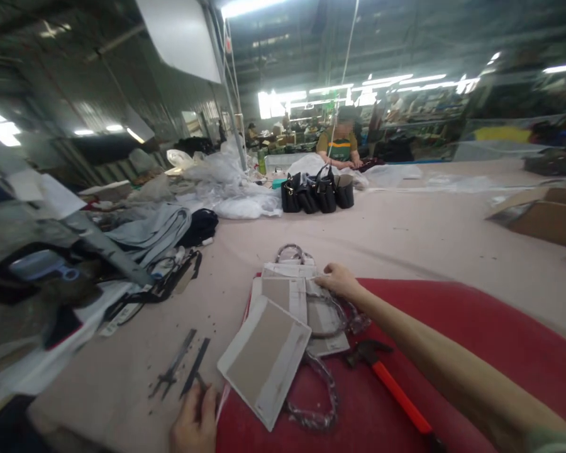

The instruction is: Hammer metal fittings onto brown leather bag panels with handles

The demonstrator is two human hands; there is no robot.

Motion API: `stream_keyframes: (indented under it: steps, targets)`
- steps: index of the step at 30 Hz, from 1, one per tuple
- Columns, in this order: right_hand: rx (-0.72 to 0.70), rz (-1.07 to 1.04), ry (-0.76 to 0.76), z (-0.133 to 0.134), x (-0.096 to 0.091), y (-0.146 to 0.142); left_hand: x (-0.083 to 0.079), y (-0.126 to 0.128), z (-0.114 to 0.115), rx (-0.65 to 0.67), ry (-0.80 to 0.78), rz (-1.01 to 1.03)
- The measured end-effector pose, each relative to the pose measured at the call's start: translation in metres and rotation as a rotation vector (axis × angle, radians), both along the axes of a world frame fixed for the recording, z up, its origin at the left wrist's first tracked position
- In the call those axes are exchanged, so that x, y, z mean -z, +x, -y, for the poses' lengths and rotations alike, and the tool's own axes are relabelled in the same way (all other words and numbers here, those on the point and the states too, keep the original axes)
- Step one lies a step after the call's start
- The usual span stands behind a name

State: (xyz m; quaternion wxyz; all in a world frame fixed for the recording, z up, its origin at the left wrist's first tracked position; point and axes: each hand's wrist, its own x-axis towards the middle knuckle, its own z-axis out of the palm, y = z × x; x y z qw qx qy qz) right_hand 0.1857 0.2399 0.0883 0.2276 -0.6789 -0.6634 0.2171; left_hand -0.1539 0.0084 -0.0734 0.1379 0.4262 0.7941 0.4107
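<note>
On the red mat before you, overlapping panels lie with their wrapped handles, the far ones reaching past its edge. Your right hand touches the far panels at their upper right; I cannot tell whether its fingers pinch them. Your left hand has its fingers close together at a dark strip, its hold unclear. A hammer lies just right of the panels.

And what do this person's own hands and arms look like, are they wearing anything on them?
The left hand and right hand are gloveless. The right forearm looks bare up to a pale green sleeve. The left arm is out of view.
</note>
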Motion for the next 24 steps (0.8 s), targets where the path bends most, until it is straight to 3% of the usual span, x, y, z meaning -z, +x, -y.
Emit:
stream_keyframes:
  steps: [4,7,10,13,16,24]
  targets:
    - [-0.041,0.122,0.085,0.037,0.005,-0.017,-0.011,0.001,-0.001,0.088,0.049,0.001]
    - [-0.189,0.166,0.113,0.095,0.013,-0.032,-0.017,0.005,-0.001,0.078,0.061,-0.015]
    - [-0.403,0.281,0.034,0.163,0.036,-0.051,-0.017,0.006,-0.001,0.07,0.051,-0.017]
    - [-0.405,0.339,-0.025,0.206,0.063,-0.066,-0.015,0.004,0.0,0.08,0.062,-0.014]
    - [-0.377,0.309,0.065,0.204,0.079,-0.069,-0.012,0.002,0.0,0.081,0.105,-0.014]
    - [-0.36,0.177,0.128,0.127,0.083,-0.038,-0.006,0.0,-0.001,0.095,0.191,0.005]
